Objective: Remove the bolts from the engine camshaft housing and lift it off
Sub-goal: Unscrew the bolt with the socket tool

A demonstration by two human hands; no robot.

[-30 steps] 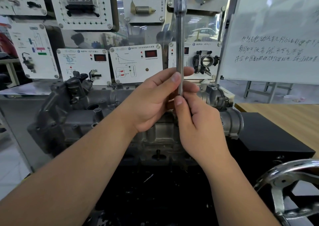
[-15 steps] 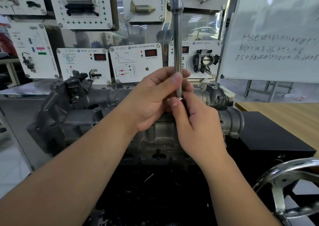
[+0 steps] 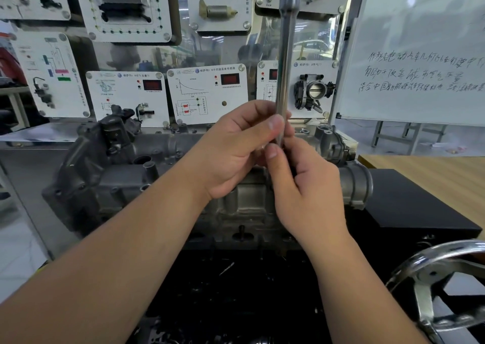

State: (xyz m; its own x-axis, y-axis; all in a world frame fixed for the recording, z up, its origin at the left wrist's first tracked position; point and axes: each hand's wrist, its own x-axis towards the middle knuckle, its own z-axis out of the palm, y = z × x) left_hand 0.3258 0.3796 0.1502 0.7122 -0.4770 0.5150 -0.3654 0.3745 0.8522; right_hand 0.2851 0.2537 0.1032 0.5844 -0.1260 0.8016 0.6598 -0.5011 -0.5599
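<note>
A long chrome socket extension bar point(image 3: 284, 54) stands upright in front of me, its wider socket end at the top. My left hand point(image 3: 236, 154) grips its lower part with thumb and fingers. My right hand point(image 3: 301, 186) pinches the bar's bottom end just below; what it holds there is hidden by the fingers. Behind both hands lies the grey cast camshaft housing point(image 3: 118, 175) on the engine, spanning the width of the stand. Its bolts are not clear to see from here.
A throttle body duct point(image 3: 359, 186) sticks out at the engine's right end. A black box point(image 3: 414, 207) sits on the wooden table at right. A chrome handwheel point(image 3: 441, 286) is at lower right. Display panels point(image 3: 207, 91) and a whiteboard point(image 3: 420, 54) stand behind.
The bar has tilted slightly and shifted with my hands. My right fingers have worked at its lower end, moving up closer to my left thumb.
</note>
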